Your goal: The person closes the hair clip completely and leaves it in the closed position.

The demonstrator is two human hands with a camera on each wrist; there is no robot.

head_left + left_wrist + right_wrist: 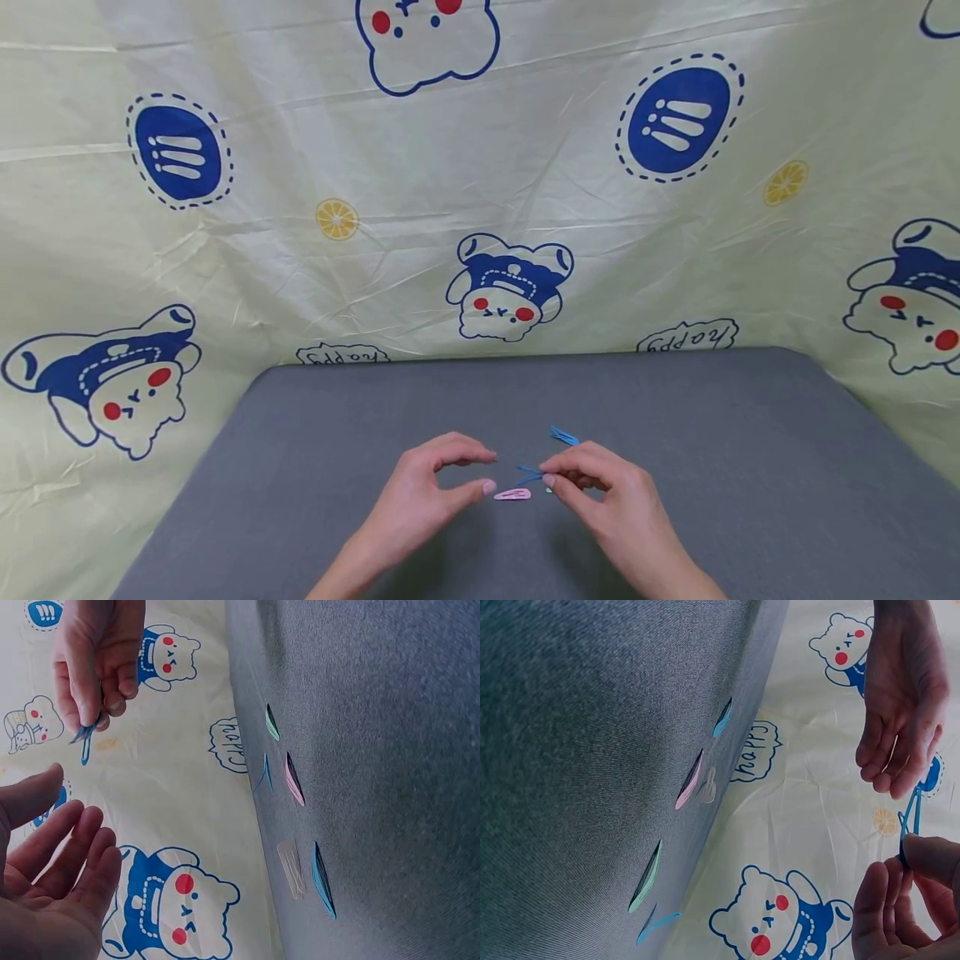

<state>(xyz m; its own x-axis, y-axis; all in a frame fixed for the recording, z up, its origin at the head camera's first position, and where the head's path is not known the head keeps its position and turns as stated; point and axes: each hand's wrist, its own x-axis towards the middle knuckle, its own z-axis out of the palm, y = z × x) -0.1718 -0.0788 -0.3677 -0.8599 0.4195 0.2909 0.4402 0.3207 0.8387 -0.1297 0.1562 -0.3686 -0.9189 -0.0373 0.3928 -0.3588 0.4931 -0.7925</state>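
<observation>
My right hand (607,487) pinches a blue snap hair clip (529,475) between thumb and fingertips. The clip is sprung apart, its free end pointing toward my left hand (427,479). That hand hovers across from it, thumb and fingers spread with nothing between them. Below the hands, a pink hair clip (513,495) lies on the table. A green hair clip (646,877) shows fully in the right wrist view, mostly hidden by my right hand in the head view. Beyond that hand lies another blue clip (564,436), spread apart.
The grey table (375,400) also bears a pale clip (291,868) and a blue clip (324,881), both seen in the left wrist view. A printed cream cloth (247,275) hangs behind the table's far edge and at its sides.
</observation>
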